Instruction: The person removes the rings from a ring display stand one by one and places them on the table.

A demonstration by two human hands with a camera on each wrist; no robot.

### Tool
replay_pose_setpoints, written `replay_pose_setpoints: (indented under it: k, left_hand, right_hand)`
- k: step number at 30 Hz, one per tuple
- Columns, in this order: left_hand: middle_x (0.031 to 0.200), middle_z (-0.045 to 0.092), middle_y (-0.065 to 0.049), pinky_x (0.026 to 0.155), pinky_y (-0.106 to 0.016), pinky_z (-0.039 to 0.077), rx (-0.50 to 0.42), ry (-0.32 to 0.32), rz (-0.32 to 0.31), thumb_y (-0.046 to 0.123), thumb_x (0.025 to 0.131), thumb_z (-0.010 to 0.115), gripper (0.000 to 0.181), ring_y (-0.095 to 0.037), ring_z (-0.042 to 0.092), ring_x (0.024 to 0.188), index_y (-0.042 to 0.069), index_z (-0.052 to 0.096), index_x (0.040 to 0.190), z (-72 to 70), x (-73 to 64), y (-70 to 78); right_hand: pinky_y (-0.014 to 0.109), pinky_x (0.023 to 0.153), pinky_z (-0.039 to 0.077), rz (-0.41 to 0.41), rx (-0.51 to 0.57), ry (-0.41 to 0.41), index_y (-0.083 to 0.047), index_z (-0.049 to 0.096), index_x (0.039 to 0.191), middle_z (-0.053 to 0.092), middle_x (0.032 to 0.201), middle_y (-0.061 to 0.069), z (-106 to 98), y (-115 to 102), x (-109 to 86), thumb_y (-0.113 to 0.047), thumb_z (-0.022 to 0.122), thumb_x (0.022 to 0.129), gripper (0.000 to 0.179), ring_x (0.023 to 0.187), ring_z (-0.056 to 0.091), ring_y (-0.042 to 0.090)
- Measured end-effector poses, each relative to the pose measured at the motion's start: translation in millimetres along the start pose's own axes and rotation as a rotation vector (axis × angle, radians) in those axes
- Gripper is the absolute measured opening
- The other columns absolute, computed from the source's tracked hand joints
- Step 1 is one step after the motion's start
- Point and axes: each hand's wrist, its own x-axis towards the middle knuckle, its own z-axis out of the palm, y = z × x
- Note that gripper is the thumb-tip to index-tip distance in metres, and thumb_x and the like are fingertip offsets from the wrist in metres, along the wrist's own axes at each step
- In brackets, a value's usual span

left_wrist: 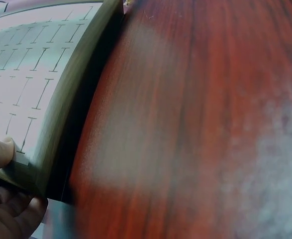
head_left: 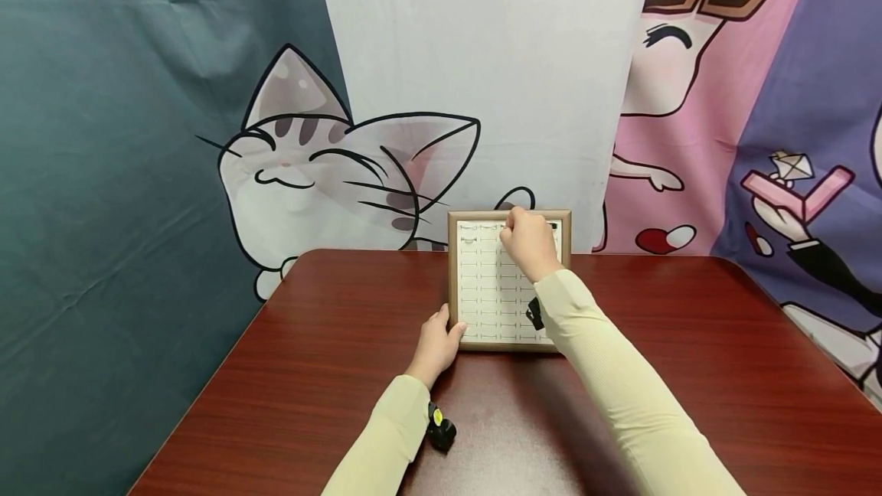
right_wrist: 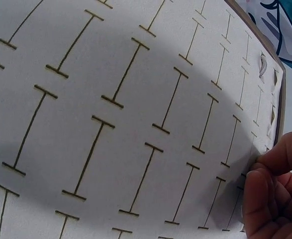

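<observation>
Fingers of the left hand (head_left: 436, 344) grasped the lower-left corner of a slotted board (head_left: 485, 293) (thumb on the front face, other fingers around the wooden frame (head_left: 452, 266)), which stood raised on a reddish-brown table (head_left: 331, 335). Fingers of the right hand (head_left: 532, 245) were curled, thumb meeting forefinger, before the board's upper section; whether they pinched a small item could not be determined. One silvery piece (right_wrist: 263, 67) sat in a slot near the frame.
</observation>
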Motion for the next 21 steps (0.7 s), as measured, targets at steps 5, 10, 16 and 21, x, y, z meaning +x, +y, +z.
replay_pose_setpoints:
  k: [5, 10, 16, 21]
  left_hand:
    - [0.133, 0.045, -0.03, 0.103, -0.048, 0.035, -0.003, -0.005, -0.01, 0.021, 0.093, 0.056, 0.057, -0.04, 0.041, 0.126, -0.011, 0.037, 0.136, 0.0, 0.1, 0.5]
    - [0.133, 0.044, -0.03, 0.103, -0.048, 0.035, -0.003, -0.006, -0.012, 0.021, 0.093, 0.056, 0.057, -0.04, 0.04, 0.126, -0.011, 0.037, 0.136, 0.4, 0.8, 0.0]
    - [0.133, 0.044, -0.029, 0.103, -0.048, 0.035, -0.002, -0.012, -0.019, 0.022, 0.093, 0.056, 0.058, -0.039, 0.04, 0.126, -0.01, 0.036, 0.137, 1.6, 1.7, -1.3]
    - [0.133, 0.045, -0.029, 0.103, -0.048, 0.035, 0.005, -0.01, -0.013, 0.022, 0.093, 0.056, 0.058, -0.039, 0.041, 0.126, -0.01, 0.036, 0.137, 1.9, 2.2, -2.0]
  right_hand:
    - [0.033, 0.055, 0.043, -0.026, 0.026, 0.013, -0.004, 0.054, 0.079, 0.059, 0.072, 0.012, -0.4, 2.2, -1.2, -0.005, 0.052, 0.083, 0.005, 0.062, 0.053, 0.025]
    - [0.034, 0.056, 0.043, -0.054, 0.033, 0.048, -0.004, 0.054, 0.077, 0.058, 0.07, 0.01, 0.9, 4.4, -1.4, -0.004, 0.052, 0.081, 0.005, 0.062, 0.052, 0.025]
    - [0.034, 0.056, 0.043, -0.067, 0.033, 0.062, -0.004, 0.055, 0.077, 0.058, 0.071, 0.01, 2.9, 7.1, -0.9, -0.004, 0.052, 0.081, 0.004, 0.062, 0.052, 0.025]
    - [0.034, 0.056, 0.042, -0.08, 0.04, 0.07, -0.004, 0.055, 0.077, 0.058, 0.071, 0.01, 3.9, 9.1, -0.7, -0.005, 0.052, 0.08, 0.005, 0.062, 0.052, 0.024]
